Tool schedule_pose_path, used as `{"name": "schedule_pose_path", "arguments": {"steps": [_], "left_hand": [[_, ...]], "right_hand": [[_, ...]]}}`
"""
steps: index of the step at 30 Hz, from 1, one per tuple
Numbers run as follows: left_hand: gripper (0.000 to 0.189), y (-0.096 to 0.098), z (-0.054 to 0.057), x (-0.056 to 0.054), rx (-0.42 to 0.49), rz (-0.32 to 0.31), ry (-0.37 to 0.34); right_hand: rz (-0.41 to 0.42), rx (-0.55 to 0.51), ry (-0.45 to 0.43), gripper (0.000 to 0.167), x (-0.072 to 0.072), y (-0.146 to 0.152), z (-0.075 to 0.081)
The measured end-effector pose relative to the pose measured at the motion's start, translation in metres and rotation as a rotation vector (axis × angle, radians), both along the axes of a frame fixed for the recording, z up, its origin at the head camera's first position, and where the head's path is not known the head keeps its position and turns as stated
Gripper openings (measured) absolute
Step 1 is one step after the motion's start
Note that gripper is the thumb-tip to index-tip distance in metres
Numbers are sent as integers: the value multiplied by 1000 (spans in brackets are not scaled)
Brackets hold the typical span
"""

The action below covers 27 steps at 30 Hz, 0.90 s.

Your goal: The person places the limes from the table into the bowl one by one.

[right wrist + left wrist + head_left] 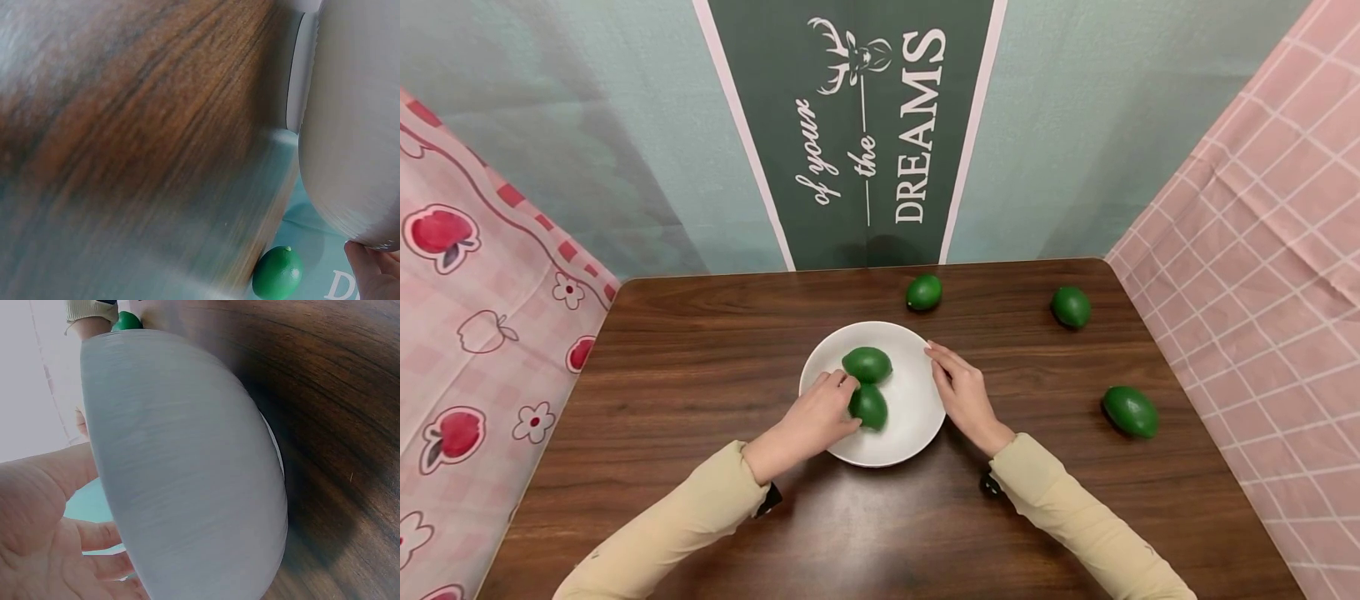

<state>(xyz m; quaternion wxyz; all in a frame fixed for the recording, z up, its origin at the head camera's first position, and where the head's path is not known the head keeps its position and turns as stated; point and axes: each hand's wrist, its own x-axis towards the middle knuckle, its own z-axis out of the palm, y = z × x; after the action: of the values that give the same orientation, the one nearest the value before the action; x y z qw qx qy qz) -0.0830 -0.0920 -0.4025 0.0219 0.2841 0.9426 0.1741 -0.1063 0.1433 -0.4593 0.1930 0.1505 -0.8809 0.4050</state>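
A white bowl [910, 417] stands on the table with two green limes in it. My left hand [816, 412] reaches over its left side and holds the nearer lime [870, 408] between fingers and thumb. The other lime [867, 364] lies just behind, against the first. In the left wrist view the bowl's wall [187, 462] covers the fingertips and the lime. My right hand [964, 396] rests along the bowl's right rim with its fingers extended. In the right wrist view, fingers [362, 265] touch the bowl's edge.
One lime [923, 292] lies behind the bowl near the table's back edge. Two more, a far lime [1071, 307] and a nearer lime [1131, 411], are on the right side of the wooden table [700, 333]. Patterned cloths [1262, 250] hang around the table.
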Motion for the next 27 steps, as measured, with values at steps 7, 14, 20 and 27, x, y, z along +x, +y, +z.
{"name": "schedule_pose_path", "arguments": {"steps": [7, 14, 20, 27], "left_hand": [[36, -2, 2, -3, -38, -3, 8], [30, -9, -2, -9, 39, -18, 47], [26, -14, -8, -16, 102, -41, 136], [26, -19, -12, -22, 176, -39, 199]], "right_hand": [[0, -5, 20, 23, -1, 0, 0], [-1, -11, 17, 23, 0, -1, 0], [4, -16, 18, 23, 0, 0, 0], [11, -16, 3, 23, 0, 0, 1]]}}
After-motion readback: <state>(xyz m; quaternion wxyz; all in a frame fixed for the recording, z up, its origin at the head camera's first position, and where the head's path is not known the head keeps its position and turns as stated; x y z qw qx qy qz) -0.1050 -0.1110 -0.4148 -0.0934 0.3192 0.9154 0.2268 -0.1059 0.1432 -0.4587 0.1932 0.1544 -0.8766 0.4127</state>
